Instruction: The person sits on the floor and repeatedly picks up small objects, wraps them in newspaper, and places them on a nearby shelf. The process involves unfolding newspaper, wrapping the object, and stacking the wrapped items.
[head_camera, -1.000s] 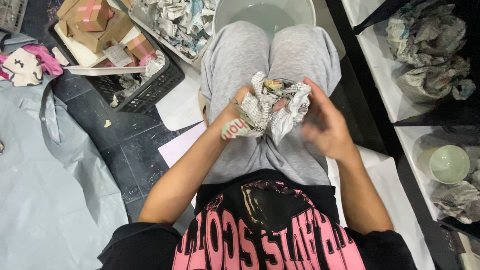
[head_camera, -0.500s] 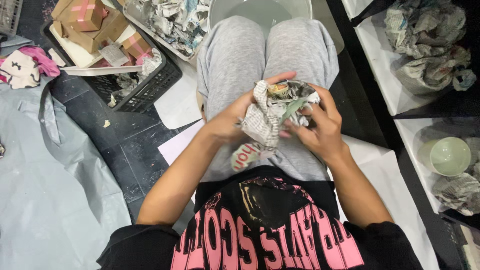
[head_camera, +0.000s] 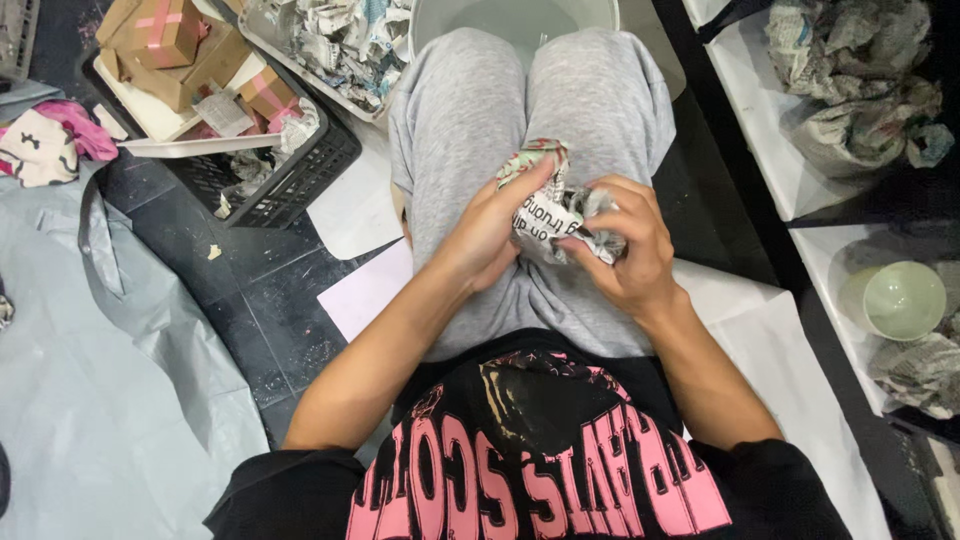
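Grey plastic sheeting (head_camera: 90, 400) covers the floor at far left, with a pink and cream cloth (head_camera: 45, 140) above it. Next we note a black crate (head_camera: 270, 180) holding small brown cardboard boxes (head_camera: 165, 35) crossed with pink tape, and just beside it a tray of crumpled newspaper (head_camera: 345, 45). White paper sheets (head_camera: 355, 205) lie on the dark floor by the left knee.

Centre: we sit in grey trousers, and the newspaper-wrapped bundle (head_camera: 555, 205) rests over the lap, above the thighs. Our left hand (head_camera: 490, 235) has its grip pressed around the bundle's left side, thumb up along the paper. Our right hand (head_camera: 625, 255) has its grip curled tight on the bundle's right and lower side, fingers pinching the loose paper (what is inside the wrap is hidden).

Right: more crumpled newspaper (head_camera: 850, 70) sits on a white shelf (head_camera: 770, 180); lower down, a pale green bowl (head_camera: 900, 300).
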